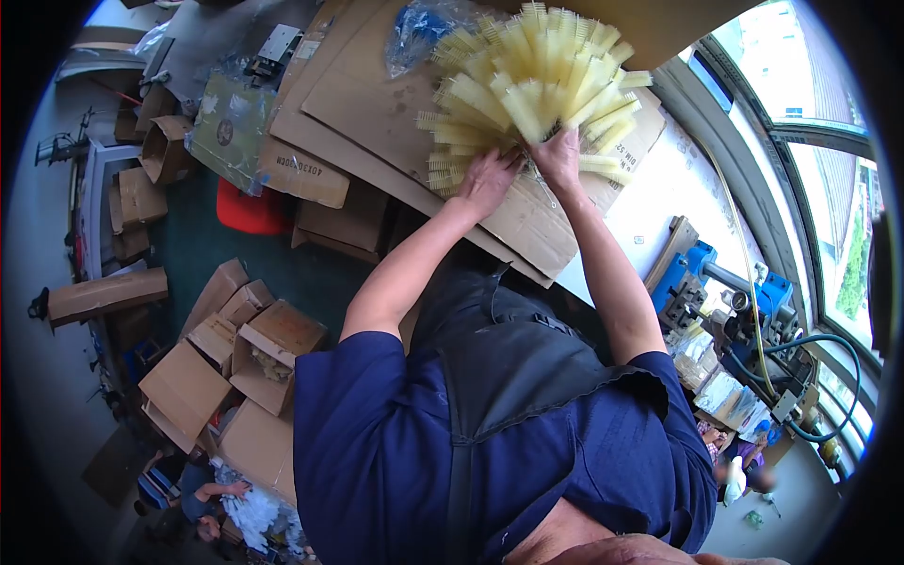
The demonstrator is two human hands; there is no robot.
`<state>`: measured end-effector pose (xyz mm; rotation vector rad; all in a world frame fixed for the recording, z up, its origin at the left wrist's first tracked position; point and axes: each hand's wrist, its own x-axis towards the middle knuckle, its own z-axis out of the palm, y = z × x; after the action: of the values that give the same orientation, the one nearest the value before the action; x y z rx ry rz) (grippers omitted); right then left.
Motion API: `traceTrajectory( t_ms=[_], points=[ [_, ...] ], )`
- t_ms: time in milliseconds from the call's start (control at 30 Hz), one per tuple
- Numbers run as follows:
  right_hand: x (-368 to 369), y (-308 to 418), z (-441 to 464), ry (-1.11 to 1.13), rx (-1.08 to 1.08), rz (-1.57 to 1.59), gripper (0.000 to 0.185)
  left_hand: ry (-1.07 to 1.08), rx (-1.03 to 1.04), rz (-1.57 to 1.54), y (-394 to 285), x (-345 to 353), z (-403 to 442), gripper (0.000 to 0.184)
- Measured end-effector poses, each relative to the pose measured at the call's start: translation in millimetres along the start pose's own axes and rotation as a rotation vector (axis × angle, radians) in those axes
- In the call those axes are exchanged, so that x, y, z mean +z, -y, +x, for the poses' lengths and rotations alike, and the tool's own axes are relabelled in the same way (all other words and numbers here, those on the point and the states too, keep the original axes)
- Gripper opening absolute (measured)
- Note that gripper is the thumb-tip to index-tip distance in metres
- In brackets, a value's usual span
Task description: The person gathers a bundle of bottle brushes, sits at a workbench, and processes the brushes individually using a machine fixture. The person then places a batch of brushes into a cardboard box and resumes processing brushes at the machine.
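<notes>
This is a workshop. Blue machinery (775, 294) stands at three o'clock; cardboard boxes (186, 381) crowd eight o'clock.

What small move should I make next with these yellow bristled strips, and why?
I'd perhaps squeeze the yellow bristled strips closer together: your left hand and right hand are both where they converge, and their far ends fan out widely.
</notes>
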<state>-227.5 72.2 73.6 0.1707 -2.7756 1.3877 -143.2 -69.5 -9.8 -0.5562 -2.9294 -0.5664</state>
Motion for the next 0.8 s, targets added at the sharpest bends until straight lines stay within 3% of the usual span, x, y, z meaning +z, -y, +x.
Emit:
traceTrajectory(
  t_ms=[67,100,200,367,533,567,667,800],
  points=[
    [24.9,-24.2,2.8,-0.032,-0.01,-0.193,0.068,0.02,0.011,-0.019,1.4,-5.4,1.5,0.047],
    [29.9,-28.3,5.0,-0.058,-0.019,-0.237,0.081,0.072,0.029,0.018,1.9,-8.7,2.9,0.047],
    [41.5,-34.6,3.8,-0.099,0.014,-0.337,0.074,0.142,0.072,0.075,3.7,-11.8,5.9,0.047],
    [24.0,-24.5,5.7,-0.219,0.032,0.069,0.064,-0.061,-0.001,-0.158,2.9,-16.1,-1.4,0.054],
    [-6.6,-11.2,9.2,-0.319,0.114,0.336,0.063,-0.001,0.046,-0.051,21.3,-0.3,-3.6,0.058],
    [-7.3,-21.6,14.5,-0.336,0.161,0.345,0.055,0.0,0.079,-0.004,22.6,1.2,-4.7,0.058],
    [-28.2,-20.8,31.0,-0.265,0.149,0.553,0.058,-0.012,0.079,-0.144,19.1,-7.9,-2.9,0.054],
    [-51.3,-6.6,39.9,-0.18,0.169,0.695,0.047,0.024,0.039,-0.133,15.1,-7.9,-1.0,0.052]
  ],
)
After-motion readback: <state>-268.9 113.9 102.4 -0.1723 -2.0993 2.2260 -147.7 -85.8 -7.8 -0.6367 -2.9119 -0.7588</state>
